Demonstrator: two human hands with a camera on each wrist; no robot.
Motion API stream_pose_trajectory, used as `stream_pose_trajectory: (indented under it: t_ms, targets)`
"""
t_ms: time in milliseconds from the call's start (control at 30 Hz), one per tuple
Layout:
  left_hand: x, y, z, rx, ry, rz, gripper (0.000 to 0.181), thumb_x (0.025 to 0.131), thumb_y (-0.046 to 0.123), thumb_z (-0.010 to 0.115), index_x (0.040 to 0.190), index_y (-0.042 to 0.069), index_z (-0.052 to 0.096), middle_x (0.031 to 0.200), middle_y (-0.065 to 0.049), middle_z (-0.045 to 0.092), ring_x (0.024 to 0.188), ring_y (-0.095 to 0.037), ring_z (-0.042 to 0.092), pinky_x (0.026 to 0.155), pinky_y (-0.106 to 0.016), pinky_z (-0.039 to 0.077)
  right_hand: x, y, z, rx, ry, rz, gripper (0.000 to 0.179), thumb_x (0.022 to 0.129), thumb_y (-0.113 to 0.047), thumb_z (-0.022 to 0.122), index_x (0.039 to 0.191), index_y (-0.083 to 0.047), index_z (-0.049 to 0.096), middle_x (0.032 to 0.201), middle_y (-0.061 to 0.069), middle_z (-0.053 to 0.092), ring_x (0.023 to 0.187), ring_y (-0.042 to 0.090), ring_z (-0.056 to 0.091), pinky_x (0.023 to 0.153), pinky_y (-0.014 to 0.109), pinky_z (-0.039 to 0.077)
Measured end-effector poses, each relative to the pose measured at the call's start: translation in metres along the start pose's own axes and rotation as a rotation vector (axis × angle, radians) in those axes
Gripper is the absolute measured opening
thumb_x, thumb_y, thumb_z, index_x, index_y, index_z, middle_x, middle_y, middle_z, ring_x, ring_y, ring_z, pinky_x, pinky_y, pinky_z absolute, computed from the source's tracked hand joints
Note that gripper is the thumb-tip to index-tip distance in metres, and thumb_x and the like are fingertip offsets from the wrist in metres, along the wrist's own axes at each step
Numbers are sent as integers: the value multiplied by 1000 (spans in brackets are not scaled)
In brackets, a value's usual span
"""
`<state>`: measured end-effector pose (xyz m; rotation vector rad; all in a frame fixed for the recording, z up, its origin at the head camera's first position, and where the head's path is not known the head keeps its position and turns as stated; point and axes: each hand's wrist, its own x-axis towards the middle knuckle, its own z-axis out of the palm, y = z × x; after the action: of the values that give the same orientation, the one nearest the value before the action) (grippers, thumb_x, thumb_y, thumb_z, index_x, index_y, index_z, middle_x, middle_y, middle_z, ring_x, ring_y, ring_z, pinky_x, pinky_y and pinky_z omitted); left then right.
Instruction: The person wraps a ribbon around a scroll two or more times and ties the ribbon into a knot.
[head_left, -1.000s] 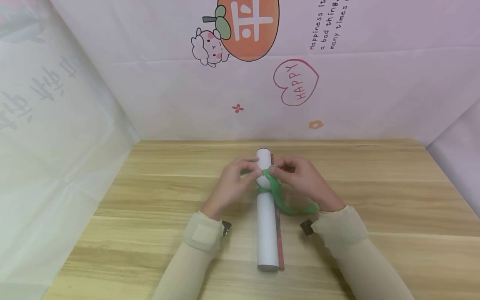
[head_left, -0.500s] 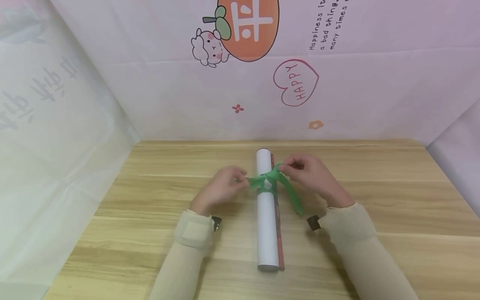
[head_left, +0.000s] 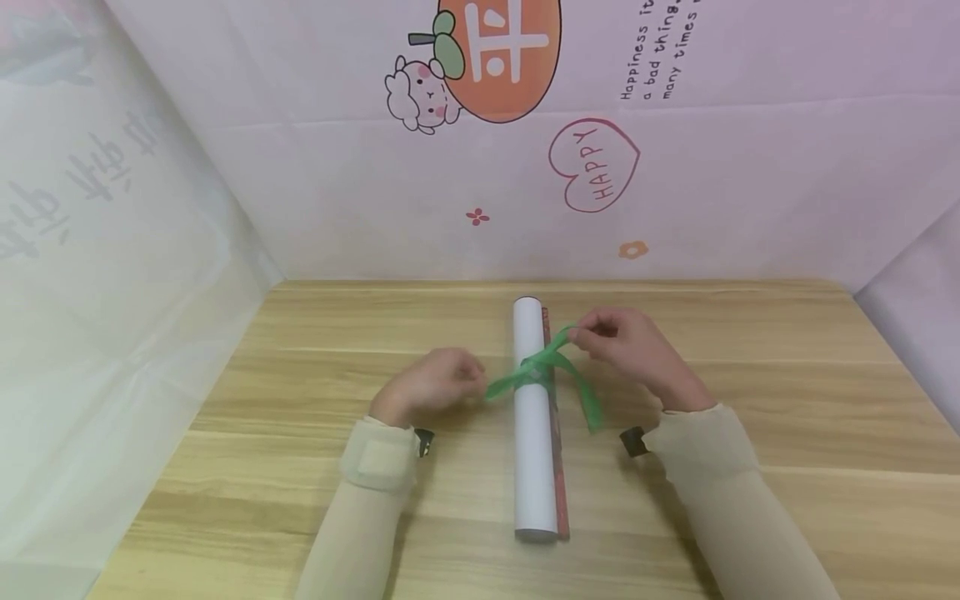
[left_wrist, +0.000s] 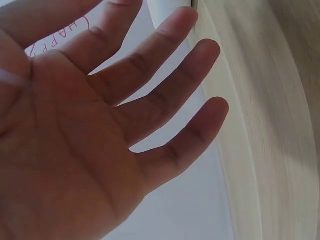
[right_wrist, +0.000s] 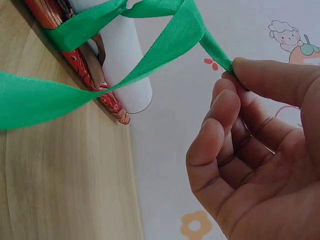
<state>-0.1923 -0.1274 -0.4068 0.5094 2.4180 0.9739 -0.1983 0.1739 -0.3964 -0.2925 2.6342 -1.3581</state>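
A white paper roll (head_left: 534, 458) lies lengthwise on the wooden table, a red printed edge (right_wrist: 85, 70) showing along its right side. Green ribbon (head_left: 534, 371) is wrapped around the upper half of the roll, crossing on top. My right hand (head_left: 637, 354) pinches a length of it between thumb and index finger, drawn up to the right; this grip shows in the right wrist view. One ribbon tail hangs down right of the roll. Another stretches left, its end close to the fingertips of my left hand (head_left: 431, 383). In the left wrist view the left hand's fingers (left_wrist: 185, 135) are spread and loosely extended.
The wooden table (head_left: 300, 500) carries the roll in its middle. Behind it rises a pale pink printed backdrop (head_left: 360, 200), meeting the table's far edge. A white sheet (head_left: 112, 333) stands along the left side.
Both hands have moved apart from the roll, drawing the ribbon out to either side and tightening the crossing. The left hand has let go of its ribbon end; the right keeps its pinch.
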Motion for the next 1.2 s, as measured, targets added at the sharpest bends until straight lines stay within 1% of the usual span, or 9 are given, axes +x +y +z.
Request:
stream_pose_trajectory:
  t_ms: [33,133,267,367,600,767,967,1067,1200]
  targets:
    - [-1,0,0,5,-7,6,16,100,10,65,91,-1,73,70,1,52,65,-12,45,63,-25,39,0,1,0,1,1,2,24,104,-30,67,105,-7,74,105,15,71,90,21,63,83,33,57]
    - [-2,-1,-1,23,-10,13,15,99,9,65,92,0,74,72,-1,55,68,-13,46,66,-25,40,1,2,-1,-6,1,5,26,104,-31,67,106,-6,73,105,14,71,91,20,64,83,31,57]
    - [-3,-2,0,50,-6,-11,12,99,10,67,95,5,77,82,-8,64,73,-14,50,68,-26,43,1,5,-2,-4,-2,15,27,104,-30,67,108,-5,73,106,14,71,93,22,64,84,32,58]
    - [-4,-2,0,62,-6,-27,11,99,11,68,96,8,78,83,-8,65,73,-15,51,68,-26,44,2,7,-3,-6,-6,21,26,104,-30,66,108,-5,73,107,15,71,94,23,64,85,34,58]
    - [-5,-2,-2,91,-14,-28,12,97,11,68,95,7,79,72,4,55,69,-13,48,66,-25,41,4,10,-4,-20,-15,48,31,104,-32,65,112,-3,72,107,16,70,94,25,65,82,33,55]
    - [-4,-4,-3,95,-22,-18,13,96,11,69,91,5,79,67,6,49,67,-12,45,65,-25,38,5,12,-3,-21,-18,44,32,104,-31,65,111,-1,72,104,14,70,92,22,63,80,31,53]
    - [-4,-5,-2,81,-33,-69,16,97,11,69,86,5,78,61,7,41,61,-12,39,60,-25,33,6,14,-2,-24,-34,47,30,104,-30,65,111,-2,73,103,11,71,95,26,64,82,31,52]
    - [-5,-5,-3,69,-28,-97,16,96,11,69,84,4,77,60,7,39,61,-12,38,59,-25,32,7,14,0,-22,-51,42,29,104,-29,65,110,-2,73,103,12,72,96,26,64,84,31,53]
    - [-6,-6,-3,70,-10,-116,16,94,10,70,81,4,75,60,7,38,60,-12,37,57,-25,30,6,15,1,-22,-72,36,29,105,-29,64,107,-1,73,103,13,72,96,25,65,85,32,53]
